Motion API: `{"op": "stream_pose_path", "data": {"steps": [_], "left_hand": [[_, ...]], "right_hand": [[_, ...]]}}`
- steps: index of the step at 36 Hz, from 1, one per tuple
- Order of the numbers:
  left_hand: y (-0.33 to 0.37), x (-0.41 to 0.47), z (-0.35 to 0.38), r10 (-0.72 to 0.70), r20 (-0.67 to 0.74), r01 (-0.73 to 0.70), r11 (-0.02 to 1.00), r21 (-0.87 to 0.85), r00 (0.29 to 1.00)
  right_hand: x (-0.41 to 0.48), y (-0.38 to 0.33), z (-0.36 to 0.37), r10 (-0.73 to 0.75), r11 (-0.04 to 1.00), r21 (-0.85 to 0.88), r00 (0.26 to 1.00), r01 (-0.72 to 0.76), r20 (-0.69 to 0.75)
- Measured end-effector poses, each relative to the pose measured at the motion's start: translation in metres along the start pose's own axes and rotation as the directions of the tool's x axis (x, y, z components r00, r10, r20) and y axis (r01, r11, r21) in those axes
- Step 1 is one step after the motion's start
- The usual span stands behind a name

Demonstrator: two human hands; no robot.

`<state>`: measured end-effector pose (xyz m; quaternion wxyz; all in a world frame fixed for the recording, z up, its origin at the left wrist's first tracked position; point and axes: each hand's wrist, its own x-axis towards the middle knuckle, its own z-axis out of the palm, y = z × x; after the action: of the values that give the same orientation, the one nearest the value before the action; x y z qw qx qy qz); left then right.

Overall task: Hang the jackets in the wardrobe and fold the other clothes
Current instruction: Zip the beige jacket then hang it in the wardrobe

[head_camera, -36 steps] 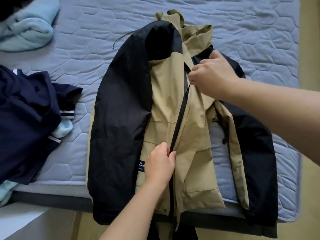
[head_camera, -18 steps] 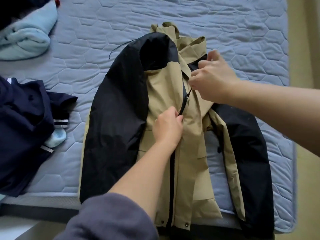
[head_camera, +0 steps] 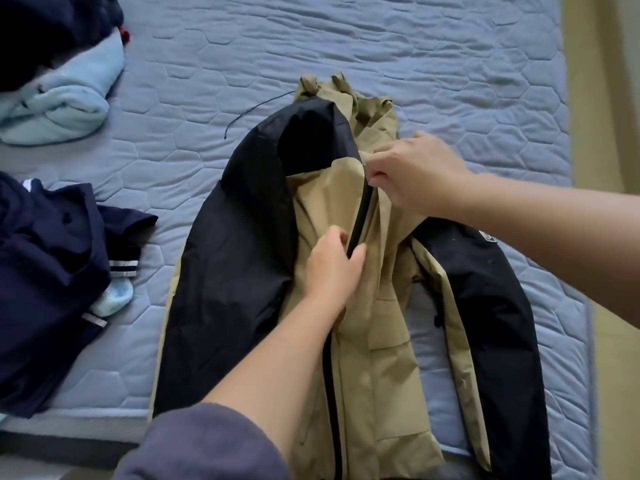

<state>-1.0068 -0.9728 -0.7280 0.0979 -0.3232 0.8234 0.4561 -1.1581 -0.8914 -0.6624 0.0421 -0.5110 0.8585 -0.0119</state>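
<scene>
A tan jacket with black sleeves (head_camera: 377,334) lies front up on the blue quilted mattress (head_camera: 381,46), its hood pointing away from me. A black zipper runs up its middle. My left hand (head_camera: 332,268) pinches the jacket front at the zipper around chest height. Near the collar, my right hand (head_camera: 415,174) pinches the top of the zipper line. The zipper is shut below my left hand.
A navy garment with striped cuffs (head_camera: 52,282) lies heaped at the left edge of the bed. A light blue fleece (head_camera: 62,105) and a dark garment (head_camera: 41,32) sit at the far left corner. The bed's right edge meets a tan floor (head_camera: 609,98).
My left hand has slid up the zipper from the jacket's lower front to chest height. My right hand has stayed near the collar. The camera has moved closer over the bed.
</scene>
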Motion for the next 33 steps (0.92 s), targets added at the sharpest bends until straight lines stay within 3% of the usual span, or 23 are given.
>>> {"op": "stream_pose_path", "data": {"steps": [2, 4, 7, 10, 17, 23, 27, 29, 33], "left_hand": [[0.013, 0.009, -0.003, -0.022, 0.012, 0.022, 0.998, -0.059, 1.0], [0.016, 0.01, -0.005, -0.027, 0.029, 0.029, 0.996, -0.085, 0.999], [0.012, 0.0, -0.008, 0.013, 0.036, -0.011, 0.997, -0.071, 0.999], [0.006, -0.015, -0.007, 0.035, 0.057, -0.03, 0.996, -0.083, 0.998], [-0.01, -0.028, -0.003, 0.096, 0.085, -0.092, 0.995, -0.05, 0.992], [-0.025, -0.04, 0.007, 0.195, 0.118, -0.204, 0.977, 0.069, 0.974], [-0.037, -0.047, 0.016, 0.247, 0.157, -0.267, 0.956, 0.122, 0.956], [-0.044, -0.05, 0.021, 0.217, 0.168, -0.236, 0.966, 0.102, 0.962], [-0.055, -0.052, 0.023, 0.084, 0.148, -0.085, 0.996, -0.003, 0.985]], "right_hand": [[-0.003, -0.002, -0.002, 0.061, 0.993, 0.106, 0.998, -0.06, -0.007], [-0.007, -0.001, -0.002, 0.203, 0.943, 0.255, 0.977, -0.213, 0.065], [-0.007, -0.002, 0.003, 0.439, 0.722, 0.47, 0.861, -0.508, 0.256], [-0.002, -0.007, 0.009, 0.539, 0.571, 0.469, 0.739, -0.674, 0.404], [0.019, -0.029, 0.031, 0.545, 0.619, 0.217, 0.612, -0.755, 0.572], [0.016, -0.043, 0.055, 0.634, 0.566, 0.053, 0.476, -0.822, 0.609], [0.006, -0.052, 0.072, 0.684, 0.557, -0.014, 0.449, -0.83, 0.575], [0.0, -0.055, 0.08, 0.719, 0.51, 0.001, 0.427, -0.86, 0.548], [-0.012, -0.053, 0.08, 0.761, 0.318, 0.17, 0.358, -0.933, 0.541]]}}
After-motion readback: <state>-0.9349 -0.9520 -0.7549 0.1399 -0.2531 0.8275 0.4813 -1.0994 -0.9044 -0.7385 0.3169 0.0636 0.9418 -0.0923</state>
